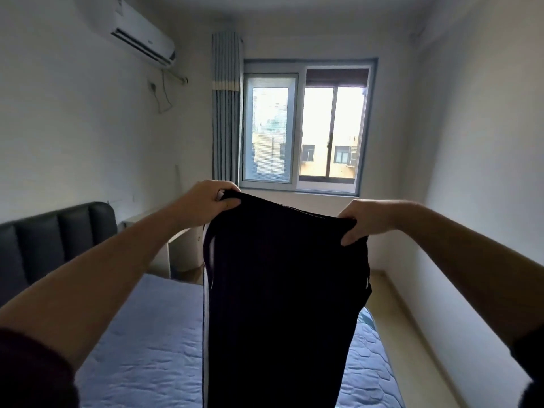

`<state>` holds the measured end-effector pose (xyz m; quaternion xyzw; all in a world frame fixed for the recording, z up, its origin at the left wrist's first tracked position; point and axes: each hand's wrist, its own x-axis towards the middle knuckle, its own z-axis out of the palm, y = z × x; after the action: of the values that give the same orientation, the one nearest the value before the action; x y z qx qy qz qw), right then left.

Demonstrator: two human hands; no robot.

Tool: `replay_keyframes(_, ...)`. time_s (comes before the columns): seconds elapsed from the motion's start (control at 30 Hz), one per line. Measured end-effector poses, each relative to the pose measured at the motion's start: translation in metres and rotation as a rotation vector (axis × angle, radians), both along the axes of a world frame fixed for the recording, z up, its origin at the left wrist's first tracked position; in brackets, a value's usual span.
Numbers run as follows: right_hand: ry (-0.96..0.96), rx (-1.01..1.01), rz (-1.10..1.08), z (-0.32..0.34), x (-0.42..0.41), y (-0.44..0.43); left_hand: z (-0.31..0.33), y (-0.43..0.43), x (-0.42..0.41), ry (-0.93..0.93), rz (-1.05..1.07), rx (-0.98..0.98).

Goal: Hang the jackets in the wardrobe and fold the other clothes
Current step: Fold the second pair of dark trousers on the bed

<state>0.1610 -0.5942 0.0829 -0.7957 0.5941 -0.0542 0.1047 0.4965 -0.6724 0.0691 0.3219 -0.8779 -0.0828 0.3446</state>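
Observation:
A pair of dark trousers [282, 304] with a white side stripe hangs in the air in front of me, over the bed. My left hand [206, 201] grips the waistband at its left corner. My right hand [365, 220] grips the waistband at its right corner. Both arms are stretched forward and the waistband is pulled taut between them. The legs of the trousers run down out of the frame at the bottom.
A bed with a blue quilted mattress [141, 348] and a dark padded headboard [56, 240] lies below. A white bedside table [179, 245] stands by the left wall. A window [303, 128] with a curtain [225, 107] faces me. A strip of floor [412, 343] runs along the right wall.

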Motion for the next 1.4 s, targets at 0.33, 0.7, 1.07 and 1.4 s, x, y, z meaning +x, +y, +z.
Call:
replay_keyframes(0.33, -0.279, -0.325, 0.074, 0.019, -0.02, 0.025, 0.02, -0.004, 0.012, -0.02, 0.023, -0.198)
replay_keyframes(0.7, 0.406, -0.119, 0.001, 0.014, -0.012, 0.025, 0.017, -0.005, 0.017, -0.568, -0.145, -0.403)
replay_keyframes(1.07, -0.58, -0.409, -0.115, 0.034, -0.023, 0.029, 0.043, 0.01, 0.022, 0.083, 0.082, 0.019)
replay_keyframes(1.4, -1.031, 0.152, 0.272, 0.038, 0.003, 0.039, 0.065, 0.039, 0.007, -0.42, -0.015, 0.022)
